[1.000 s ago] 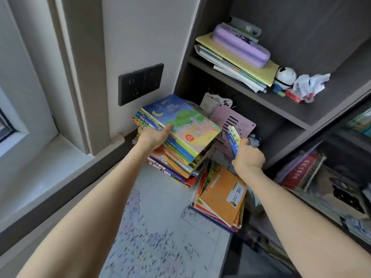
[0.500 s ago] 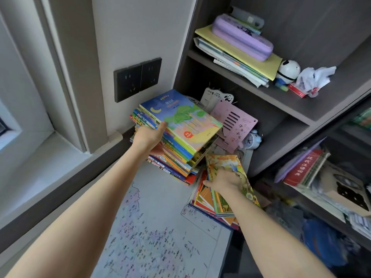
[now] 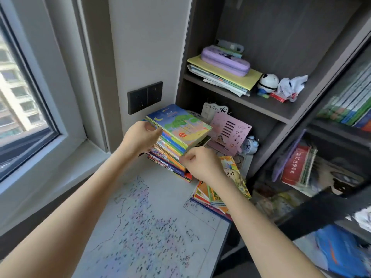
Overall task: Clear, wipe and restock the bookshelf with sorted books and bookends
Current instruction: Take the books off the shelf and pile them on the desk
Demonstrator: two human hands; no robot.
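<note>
Left grip (image 3: 140, 138) is clasping the book stack (image 3: 181, 128) at its left edge; right grip (image 3: 200, 166) is pinching its near corner, approx. over the map-covered table (image 3: 160, 217).

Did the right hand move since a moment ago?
Yes. The right hand left the low pile of books and went up and left to the corner of the tall stack, nearer the wall socket.
</note>
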